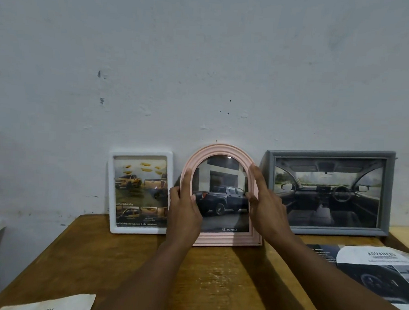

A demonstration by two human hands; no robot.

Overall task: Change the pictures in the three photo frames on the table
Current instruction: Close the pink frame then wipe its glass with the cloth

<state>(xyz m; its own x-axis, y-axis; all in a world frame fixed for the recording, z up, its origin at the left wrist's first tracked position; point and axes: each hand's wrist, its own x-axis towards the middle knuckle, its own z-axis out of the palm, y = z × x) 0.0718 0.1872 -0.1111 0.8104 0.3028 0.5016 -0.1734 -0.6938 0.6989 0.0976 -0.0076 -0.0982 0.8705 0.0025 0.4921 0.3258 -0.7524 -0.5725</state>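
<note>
L hand [186,207] + R hand [267,205] hold pink frame [227,239] w/ truck pic [220,199].

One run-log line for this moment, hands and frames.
left hand: holds pink arched frame, left edge | right hand: holds its right edge | white frame, grey frame: untouched, upright

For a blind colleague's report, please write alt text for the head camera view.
Two hands hold a pink arched frame, the left hand on its left edge, the right hand on its right, on a wooden table against a white wall. A white frame stands to its left, a grey frame to its right.
</note>
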